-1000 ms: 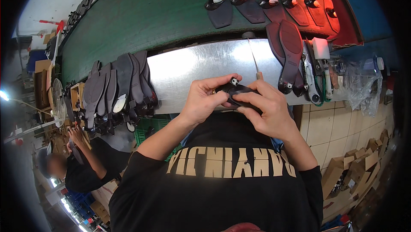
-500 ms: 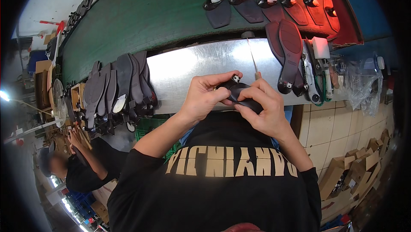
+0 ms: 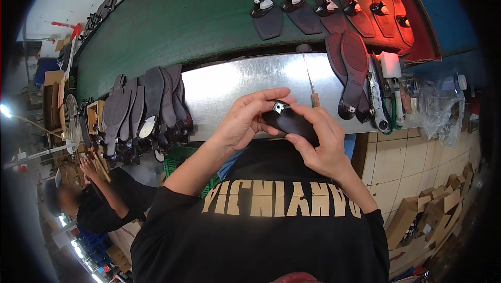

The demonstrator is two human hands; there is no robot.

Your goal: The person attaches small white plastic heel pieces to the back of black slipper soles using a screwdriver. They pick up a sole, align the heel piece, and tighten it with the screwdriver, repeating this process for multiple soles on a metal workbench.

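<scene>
Turned since the earlier frame, the dark shoe sole [image 3: 293, 125] now shows more of its broad face and the white patch [image 3: 279, 107] at its end, held between the hands above the near edge of the metal worktop [image 3: 219, 87]. Right-hand fingers [image 3: 316, 118] and thumb grasp its sides; the left hand [image 3: 241, 120] has loosened around the patched end, and whether it grips I cannot tell. Just beyond lies a wooden-handled, thin-bladed tool [image 3: 314, 98]. Stacked soles [image 3: 151, 92] lie leftward, overlapping soles [image 3: 356, 56] rightward; strapped sandal soles [image 3: 269, 26] line the green belt [image 3: 172, 27].
</scene>
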